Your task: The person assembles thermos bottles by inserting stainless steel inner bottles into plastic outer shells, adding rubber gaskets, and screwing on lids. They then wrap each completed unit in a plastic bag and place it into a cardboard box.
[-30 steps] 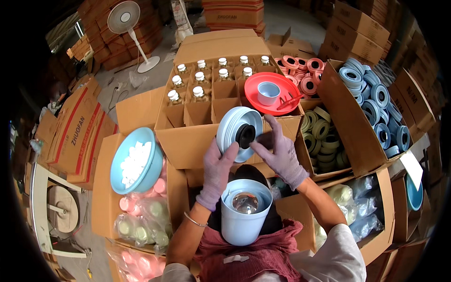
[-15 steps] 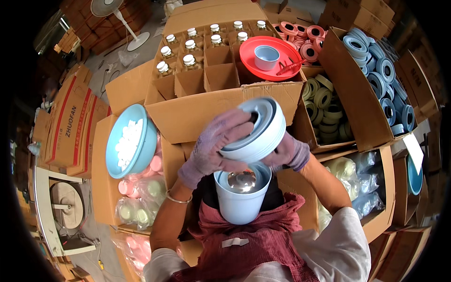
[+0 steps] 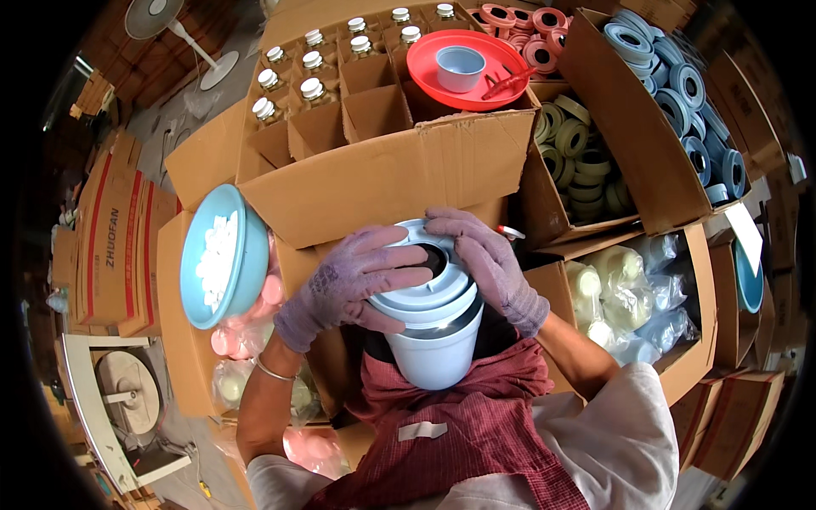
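A light blue pot [image 3: 435, 355] stands upright between my thighs, against my red apron. Over its mouth lies a round light blue lid [image 3: 422, 297] with stepped rings and a dark hole in the middle. The lid tilts a little, and the shiny liner [image 3: 455, 327] shows in the gap at the right. My left hand [image 3: 361, 276], in a purple-grey glove, holds the lid's left side, fingers over its top and thumb at the rim. My gloved right hand [image 3: 493, 268] curls over the lid's right far edge; some fingertips are hidden.
Ahead stands a divided carton [image 3: 382, 170] of white-capped glass bottles, with a red tray [image 3: 450, 95] on top. At left is a blue basin [image 3: 255, 263] of small white pieces. Cartons of green rings [image 3: 574, 140], blue rings [image 3: 688, 89] and bagged parts [image 3: 625, 289] stand right.
Both hands have lowered the lid from above the pot onto its mouth. My right hand has come from behind the lid to its right far edge. The view has shifted slightly.
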Tool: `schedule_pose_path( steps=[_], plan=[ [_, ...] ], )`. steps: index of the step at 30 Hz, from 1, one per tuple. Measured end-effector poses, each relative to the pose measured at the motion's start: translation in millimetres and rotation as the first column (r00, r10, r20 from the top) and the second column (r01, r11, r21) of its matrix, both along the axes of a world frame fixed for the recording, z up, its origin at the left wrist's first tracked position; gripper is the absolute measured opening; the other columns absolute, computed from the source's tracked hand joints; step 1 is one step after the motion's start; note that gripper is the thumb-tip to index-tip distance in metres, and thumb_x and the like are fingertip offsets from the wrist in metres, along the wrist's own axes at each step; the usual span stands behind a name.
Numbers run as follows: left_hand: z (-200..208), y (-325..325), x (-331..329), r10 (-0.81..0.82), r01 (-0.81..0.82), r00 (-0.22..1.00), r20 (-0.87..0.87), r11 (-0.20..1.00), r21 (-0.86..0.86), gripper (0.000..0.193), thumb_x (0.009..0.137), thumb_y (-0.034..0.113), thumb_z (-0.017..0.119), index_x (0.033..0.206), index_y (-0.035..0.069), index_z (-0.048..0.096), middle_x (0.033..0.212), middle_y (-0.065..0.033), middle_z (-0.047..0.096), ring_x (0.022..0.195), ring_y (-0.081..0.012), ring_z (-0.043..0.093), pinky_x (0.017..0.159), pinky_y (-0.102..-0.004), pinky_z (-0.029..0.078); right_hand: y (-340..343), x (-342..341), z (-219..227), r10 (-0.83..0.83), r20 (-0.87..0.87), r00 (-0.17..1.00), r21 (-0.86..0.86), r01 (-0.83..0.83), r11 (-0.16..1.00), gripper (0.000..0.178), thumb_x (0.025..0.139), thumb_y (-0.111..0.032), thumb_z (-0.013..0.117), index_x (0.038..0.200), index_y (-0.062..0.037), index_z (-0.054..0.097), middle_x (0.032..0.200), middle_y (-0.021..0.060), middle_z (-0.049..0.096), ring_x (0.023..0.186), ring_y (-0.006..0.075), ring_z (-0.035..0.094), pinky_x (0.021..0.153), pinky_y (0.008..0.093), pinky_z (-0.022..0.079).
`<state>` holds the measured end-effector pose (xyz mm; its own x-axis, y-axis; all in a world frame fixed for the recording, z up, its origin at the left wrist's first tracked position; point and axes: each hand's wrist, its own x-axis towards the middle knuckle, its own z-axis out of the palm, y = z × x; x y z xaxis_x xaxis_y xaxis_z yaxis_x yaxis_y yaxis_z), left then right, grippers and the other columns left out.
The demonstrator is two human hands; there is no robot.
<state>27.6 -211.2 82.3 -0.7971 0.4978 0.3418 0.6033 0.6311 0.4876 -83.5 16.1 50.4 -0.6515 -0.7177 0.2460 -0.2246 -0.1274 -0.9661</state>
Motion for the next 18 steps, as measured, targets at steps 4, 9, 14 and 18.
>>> schedule_pose_path(
  steps=[4,9,14,18],
  plan=[
    [-11.6,-0.1,3.6,-0.039,0.023,0.994,0.103,0.989,0.146,0.071,0.067,0.044,0.082,0.129,0.016,0.061,0.132,-0.0068,0.059,0.126,-0.0389,0.049,0.105,-0.0501,0.041,2.8,2.3,-5.4,0.028,-0.103,0.994,0.047,-0.023,0.999,0.030,0.094,-0.002,0.044,0.116,0.0027,0.064,0.129,0.0199,0.058,0.118,0.0282,0.059,0.101,0.0337,0.045],
    [-11.2,12.1,-4.1,-0.105,0.096,0.993,0.053,0.985,0.143,0.072,0.065,0.047,0.082,0.126,0.014,0.062,0.129,-0.0089,0.059,0.123,-0.0383,0.050,0.103,-0.0505,0.041,25.8,6.1,-4.7,0.026,-0.248,0.968,0.139,0.009,0.990,0.034,0.096,-0.012,0.041,0.118,0.0025,0.063,0.131,0.0220,0.057,0.115,0.0367,0.057,0.101,0.0413,0.043],
    [-9.3,31.3,16.5,0.053,-0.054,0.997,0.056,0.998,0.024,0.072,0.072,0.058,0.072,0.123,0.009,0.061,0.128,-0.0095,0.058,0.123,-0.0358,0.049,0.103,-0.0499,0.040,20.9,9.2,-35.3,0.124,-0.022,0.992,-0.018,-0.125,0.992,0.035,0.098,-0.018,0.042,0.121,-0.0013,0.063,0.138,0.0191,0.053,0.121,0.0336,0.055,0.105,0.0403,0.041],
    [16.2,87.3,39.6,0.455,-0.426,0.890,0.032,0.854,-0.298,0.063,0.083,0.052,0.066,0.123,0.004,0.058,0.127,-0.0128,0.056,0.121,-0.0338,0.049,0.101,-0.0487,0.039,-7.6,-24.7,-62.9,0.431,0.030,0.902,-0.186,-0.419,0.889,0.031,0.099,-0.020,0.047,0.120,-0.0024,0.062,0.136,0.0189,0.055,0.123,0.0320,0.056,0.104,0.0378,0.043]
  ],
)
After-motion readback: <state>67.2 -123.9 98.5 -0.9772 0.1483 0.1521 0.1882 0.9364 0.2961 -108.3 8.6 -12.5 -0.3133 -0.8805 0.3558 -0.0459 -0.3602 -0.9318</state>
